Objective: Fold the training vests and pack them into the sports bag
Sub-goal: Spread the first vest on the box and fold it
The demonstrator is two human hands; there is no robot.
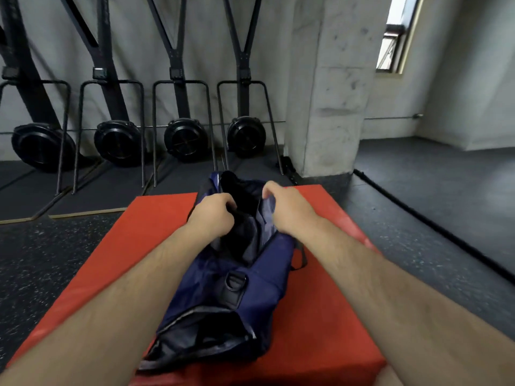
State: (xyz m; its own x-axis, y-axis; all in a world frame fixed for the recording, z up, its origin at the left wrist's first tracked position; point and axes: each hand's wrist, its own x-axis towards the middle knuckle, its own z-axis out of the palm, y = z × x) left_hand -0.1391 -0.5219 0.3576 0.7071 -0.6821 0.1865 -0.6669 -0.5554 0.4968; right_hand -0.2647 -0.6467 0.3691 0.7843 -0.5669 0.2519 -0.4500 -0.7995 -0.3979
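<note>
A navy blue sports bag (259, 288) lies lengthwise on a red padded mat (133, 246), its top opening spread apart and dark inside. My left hand (214, 213) grips the left edge of the opening with curled fingers. My right hand (281, 201) pinches the right edge of the opening. A black strap ring (236, 282) sits on the bag's near end, and a side pocket (203, 332) gapes close to me. No training vest can be made out; dark cloth shows inside the bag.
Several black rowing machines (181, 137) stand upright against the grey wall behind the mat. A concrete pillar (326, 87) rises at the back right. Dark rubber floor (434, 207) surrounds the mat, with a window (395, 37) at upper right.
</note>
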